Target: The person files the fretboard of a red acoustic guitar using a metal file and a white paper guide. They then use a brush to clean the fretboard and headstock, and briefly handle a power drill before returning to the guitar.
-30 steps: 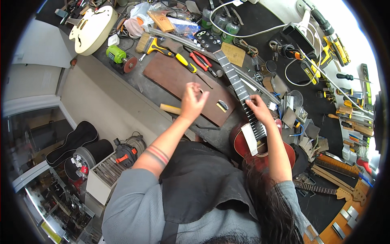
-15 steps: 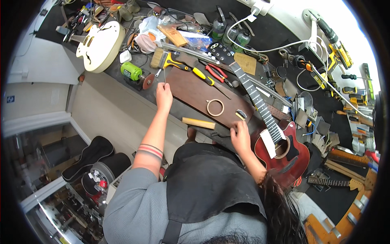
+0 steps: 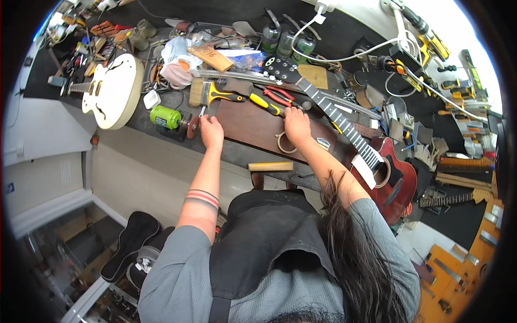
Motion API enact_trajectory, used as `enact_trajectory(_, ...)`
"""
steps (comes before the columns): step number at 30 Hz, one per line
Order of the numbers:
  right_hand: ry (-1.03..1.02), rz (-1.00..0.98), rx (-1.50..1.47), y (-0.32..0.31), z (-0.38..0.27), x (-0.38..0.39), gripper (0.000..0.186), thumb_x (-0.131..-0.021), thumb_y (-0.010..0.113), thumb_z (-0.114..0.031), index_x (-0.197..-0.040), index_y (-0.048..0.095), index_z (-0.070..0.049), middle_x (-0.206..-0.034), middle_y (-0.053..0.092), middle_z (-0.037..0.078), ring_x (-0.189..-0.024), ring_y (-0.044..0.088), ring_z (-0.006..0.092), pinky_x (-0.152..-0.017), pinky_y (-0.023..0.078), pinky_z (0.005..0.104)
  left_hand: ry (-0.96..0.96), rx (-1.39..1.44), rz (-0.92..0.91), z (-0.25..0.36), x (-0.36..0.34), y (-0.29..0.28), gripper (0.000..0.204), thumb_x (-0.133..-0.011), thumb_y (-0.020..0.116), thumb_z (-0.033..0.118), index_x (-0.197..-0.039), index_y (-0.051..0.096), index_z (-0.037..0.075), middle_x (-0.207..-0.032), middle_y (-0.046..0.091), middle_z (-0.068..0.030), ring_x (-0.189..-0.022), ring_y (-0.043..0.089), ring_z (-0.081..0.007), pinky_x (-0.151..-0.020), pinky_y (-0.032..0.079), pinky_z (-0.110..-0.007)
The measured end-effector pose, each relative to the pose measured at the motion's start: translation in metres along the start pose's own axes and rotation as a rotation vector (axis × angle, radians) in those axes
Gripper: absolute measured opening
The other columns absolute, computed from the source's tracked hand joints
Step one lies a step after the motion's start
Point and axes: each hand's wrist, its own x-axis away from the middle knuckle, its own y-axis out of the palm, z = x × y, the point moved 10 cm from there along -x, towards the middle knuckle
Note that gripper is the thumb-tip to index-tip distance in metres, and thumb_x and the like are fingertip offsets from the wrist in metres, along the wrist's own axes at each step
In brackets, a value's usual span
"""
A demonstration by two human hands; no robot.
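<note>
My left hand (image 3: 211,130) is closed on a thin metal tool (image 3: 203,110) at the left end of a dark brown board (image 3: 245,123), beside the green motor tool (image 3: 166,117) with its reddish disc. My right hand (image 3: 296,124) has curled fingers over the board by the yellow-handled tool (image 3: 264,104); what it grips is hidden. Beneath that hand lies a tape roll (image 3: 281,146), partly covered. The wide brush (image 3: 196,92) and red pliers (image 3: 279,95) lie behind. A red acoustic guitar (image 3: 398,191) stands to my right, its fretted neck (image 3: 336,116) reaching diagonally back.
A cream hollow-body guitar (image 3: 121,89) lies at back left. Spray bottles (image 3: 285,43), a white cable (image 3: 350,56) and scattered tools line the back. A wooden block (image 3: 270,166) sits at the front edge. A black case (image 3: 124,242) is on the floor at lower left.
My left hand moved left and took up a thin metal tool. My right hand left the guitar neck, dropped low, then moved forward onto the board. A tape roll appeared on the board.
</note>
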Motion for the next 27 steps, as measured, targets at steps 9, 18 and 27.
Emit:
enact_trajectory(9, 0.311, -0.152, -0.623, 0.004, 0.034, 0.049, 0.033, -0.109, 0.066, -0.028, -0.122, 0.061, 0.002, -0.117, 0.076, 0.034, -0.111, 0.073, 0.0551, -0.097, 0.057, 0.0634, 0.065, -0.143, -0.027, 0.026, 0.011, 0.008, 0.062, -0.101, 0.06, 0.008, -0.16, 0.047, -0.004, -0.155, 0.057, -0.0329, -0.144, 0.056, -0.0488, -0.121, 0.046, -0.057)
enact_trajectory(18, 0.436, -0.272, -0.705, -0.05, 0.1, 0.231, 0.028, -0.111, 0.066, -0.027, -0.123, 0.06, -0.002, -0.115, 0.076, 0.024, -0.113, 0.074, 0.0451, -0.096, 0.057, 0.0523, 0.088, -0.413, -0.072, 0.032, 0.007, 0.016, 0.076, -0.098, 0.06, 0.011, -0.17, 0.038, -0.001, -0.156, 0.053, -0.0299, -0.148, 0.05, -0.0505, -0.119, 0.047, -0.064)
enact_trajectory(27, 0.387, -0.191, -0.502, -0.125, 0.128, 0.316, 0.024, -0.112, 0.061, -0.025, -0.124, 0.056, -0.005, -0.1, 0.079, 0.023, -0.099, 0.076, 0.0469, -0.086, 0.056, 0.06, 0.419, -0.414, -0.027, 0.055, 0.018, 0.012, 0.082, -0.095, 0.068, 0.01, -0.169, 0.037, -0.005, -0.16, 0.05, -0.0324, -0.15, 0.047, -0.0502, -0.129, 0.037, -0.056)
